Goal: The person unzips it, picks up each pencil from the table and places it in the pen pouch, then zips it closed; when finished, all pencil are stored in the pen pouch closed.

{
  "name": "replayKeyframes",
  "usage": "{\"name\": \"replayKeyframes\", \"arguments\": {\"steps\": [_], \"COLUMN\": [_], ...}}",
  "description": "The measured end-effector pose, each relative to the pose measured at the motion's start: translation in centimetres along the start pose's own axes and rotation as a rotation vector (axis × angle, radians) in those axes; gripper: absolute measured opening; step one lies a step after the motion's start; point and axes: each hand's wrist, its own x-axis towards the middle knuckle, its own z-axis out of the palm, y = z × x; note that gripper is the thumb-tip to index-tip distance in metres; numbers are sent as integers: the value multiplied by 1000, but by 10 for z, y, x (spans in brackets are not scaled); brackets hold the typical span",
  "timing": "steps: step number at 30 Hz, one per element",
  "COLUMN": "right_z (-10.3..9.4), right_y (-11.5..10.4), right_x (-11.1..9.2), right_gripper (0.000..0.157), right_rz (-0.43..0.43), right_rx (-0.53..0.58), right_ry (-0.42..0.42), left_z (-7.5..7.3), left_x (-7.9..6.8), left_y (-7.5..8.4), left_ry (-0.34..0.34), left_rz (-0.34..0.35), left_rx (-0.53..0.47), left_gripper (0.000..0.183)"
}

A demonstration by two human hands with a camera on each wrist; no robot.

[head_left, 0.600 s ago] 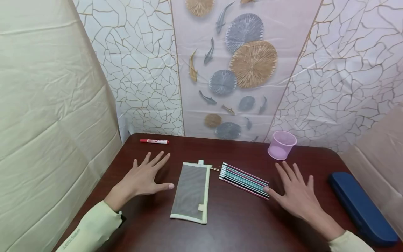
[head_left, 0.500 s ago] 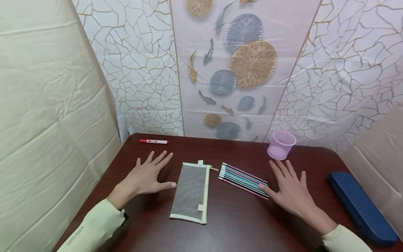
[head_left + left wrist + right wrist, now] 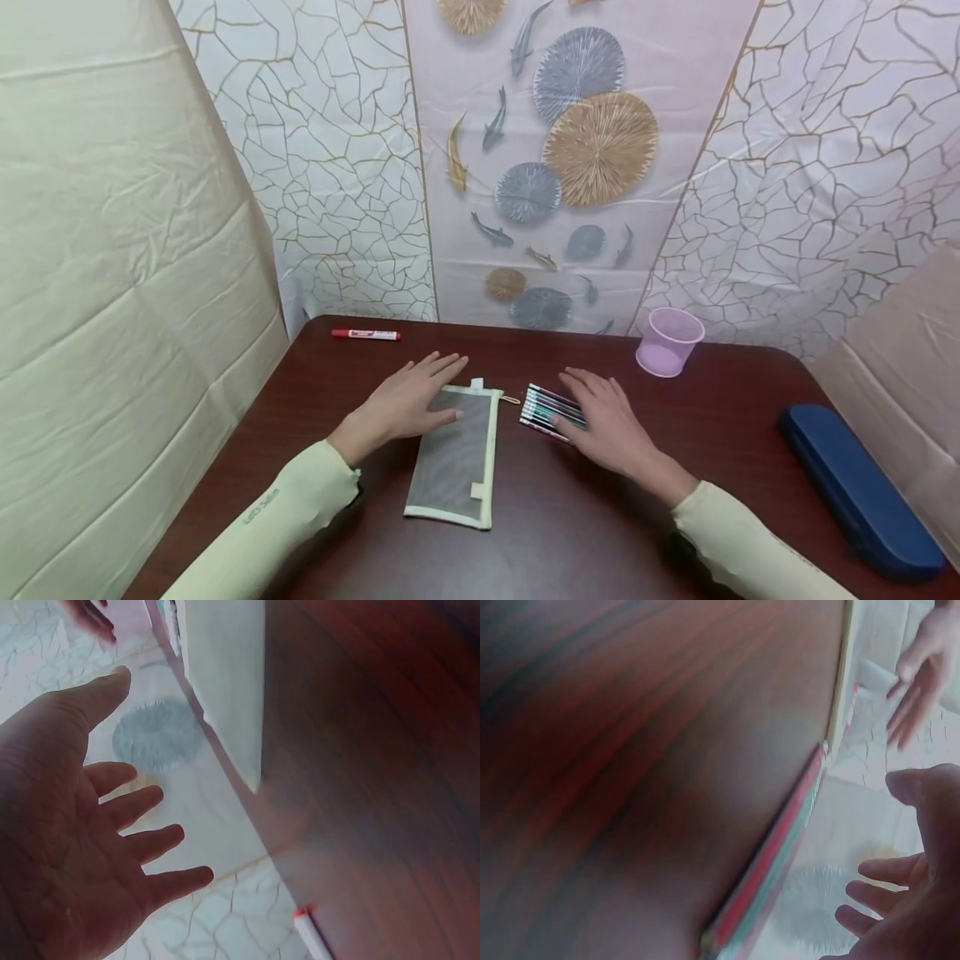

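Grey mesh with pale yellow edging forms a flat pouch (image 3: pixel 453 467) lying lengthwise near the middle of a dark reddish-brown wood-grain tabletop (image 3: pixel 577 542). A small cord loop (image 3: pixel 510 400) sticks out from its upper right corner toward a row of pencils (image 3: pixel 542 412), teal, black and maroon with white ends, which lie slantwise, side by side, just to the right of the pouch.

The person's left hand (image 3: pixel 408 402) hovers over the pouch's upper left part, fingers extended, thumb held apart, grasping nothing. The right hand (image 3: pixel 606 421) hovers over the pencils and hides their nearer ends from the head camera; its fingers are also loosely extended around nothing. Both wrist views show a gap between each palm and what lies beneath.

Along the far edge, a red-capped white marker (image 3: pixel 366 335) lies at the left and a translucent pink plastic cup (image 3: pixel 670 343) stands upright at the right. A dark blue elongated case (image 3: pixel 862 492) rests by the right edge.
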Motion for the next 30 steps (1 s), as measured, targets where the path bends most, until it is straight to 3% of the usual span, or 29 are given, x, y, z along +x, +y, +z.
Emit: {"name": "replayKeyframes", "arguments": {"steps": [4, 10, 17, 26, 30], "right_z": [14, 32, 50, 59, 59], "right_y": [-14, -37, -53, -58, -57], "right_x": [15, 41, 68, 79, 80], "right_gripper": [65, 40, 20, 5, 15], "right_rz": [-9, 73, 141, 165, 163], "right_rx": [24, 39, -17, -99, -121], "right_ry": [6, -50, -107, -108, -107], "left_z": [10, 16, 21, 22, 22], "left_x": [22, 52, 81, 103, 108], "left_y": [5, 1, -10, 2, 6], "left_ry": [-28, -37, -43, -121, -153], "left_rz": [30, -12, 3, 6, -17], "left_rx": [-54, -135, -216, -195, -159], "left_gripper": [83, 75, 43, 17, 11]}}
